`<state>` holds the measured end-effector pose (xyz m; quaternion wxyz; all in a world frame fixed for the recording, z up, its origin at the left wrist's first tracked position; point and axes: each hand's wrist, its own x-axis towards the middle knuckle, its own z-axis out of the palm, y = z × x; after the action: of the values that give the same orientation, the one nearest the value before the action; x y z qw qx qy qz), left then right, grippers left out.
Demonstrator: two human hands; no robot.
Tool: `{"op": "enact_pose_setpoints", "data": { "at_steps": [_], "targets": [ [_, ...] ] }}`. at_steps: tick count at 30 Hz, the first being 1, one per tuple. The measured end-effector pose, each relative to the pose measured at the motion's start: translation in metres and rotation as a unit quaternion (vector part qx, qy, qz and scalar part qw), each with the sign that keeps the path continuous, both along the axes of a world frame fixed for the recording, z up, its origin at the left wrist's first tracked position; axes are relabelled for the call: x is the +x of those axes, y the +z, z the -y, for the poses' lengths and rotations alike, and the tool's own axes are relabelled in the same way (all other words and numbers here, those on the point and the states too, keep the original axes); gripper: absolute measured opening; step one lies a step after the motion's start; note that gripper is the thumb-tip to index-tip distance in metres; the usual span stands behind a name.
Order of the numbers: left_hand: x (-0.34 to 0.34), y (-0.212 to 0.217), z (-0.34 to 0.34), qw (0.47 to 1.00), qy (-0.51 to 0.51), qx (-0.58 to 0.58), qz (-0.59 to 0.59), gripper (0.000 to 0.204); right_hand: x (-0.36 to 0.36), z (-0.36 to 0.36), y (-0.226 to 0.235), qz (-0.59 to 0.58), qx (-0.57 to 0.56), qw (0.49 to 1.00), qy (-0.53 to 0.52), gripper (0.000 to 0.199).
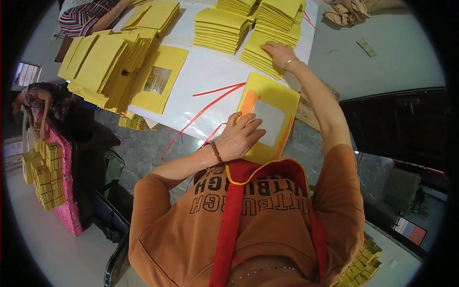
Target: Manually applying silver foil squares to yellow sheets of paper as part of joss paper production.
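Observation:
My left hand (237,137) rests on a pile of yellow joss paper (272,89) at the near edge of the white table. The top sheet has a pale silver patch and orange bands at its sides. The fingers are apart and slightly bent, lying over the patch's left edge. Reaching ahead and to the right, my right hand (282,54) lies on a stack of folded yellow paper (256,50), its fingers spread over the top. Whether it grips any sheet cannot be seen. Red ribbons (210,109) trail over the table edge left of the pile.
More yellow stacks (217,31) stand at the back of the white table (191,76), with tall bundles (98,64) at its left. A person in a striped top (79,19) sits at the far left. Another person (45,103) works at a pink-covered table (71,191) with yellow bundles.

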<state>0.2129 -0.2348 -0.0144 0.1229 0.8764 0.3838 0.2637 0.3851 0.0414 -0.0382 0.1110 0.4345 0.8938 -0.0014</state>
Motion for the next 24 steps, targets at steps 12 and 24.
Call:
{"op": "enact_pose_setpoints", "data": {
  "at_steps": [12,24],
  "targets": [
    [-0.018,0.002,0.006,0.997,-0.061,-0.021,0.033,0.036,0.078,0.209,0.038,-0.354,0.043,0.934,-0.003,0.020],
    [-0.046,-0.003,-0.006,0.942,0.123,-0.262,0.170,0.040,0.055,0.292,-0.020,-0.673,-0.012,0.711,-0.201,0.036]
  ]
}}
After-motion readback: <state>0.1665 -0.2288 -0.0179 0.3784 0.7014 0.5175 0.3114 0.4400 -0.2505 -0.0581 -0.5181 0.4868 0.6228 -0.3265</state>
